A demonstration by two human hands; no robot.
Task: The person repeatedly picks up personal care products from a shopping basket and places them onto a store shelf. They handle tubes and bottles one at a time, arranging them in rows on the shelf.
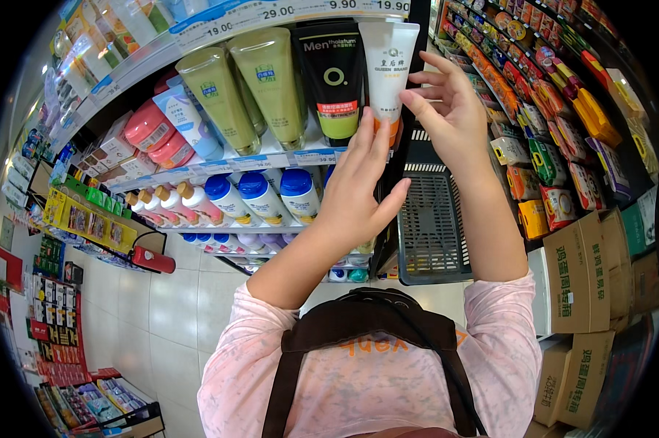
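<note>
A white squeeze tube with an orange cap stands upright at the right end of a store shelf. The fingertips of my left hand lie at its lower front, by the cap, with the thumb spread away. My right hand is at the tube's right side, fingers bent and apart, thumb tip at its edge; whether it presses on the tube cannot be told. Left of the tube stand a black Mentholatum tube and green translucent tubes. A light blue tube leans beside pink jars.
Below, a shelf holds white bottles with blue caps. A dark plastic basket is under my right forearm. Packaged goods fill the shelving on the right, above cardboard boxes. A red cylinder juts out at left.
</note>
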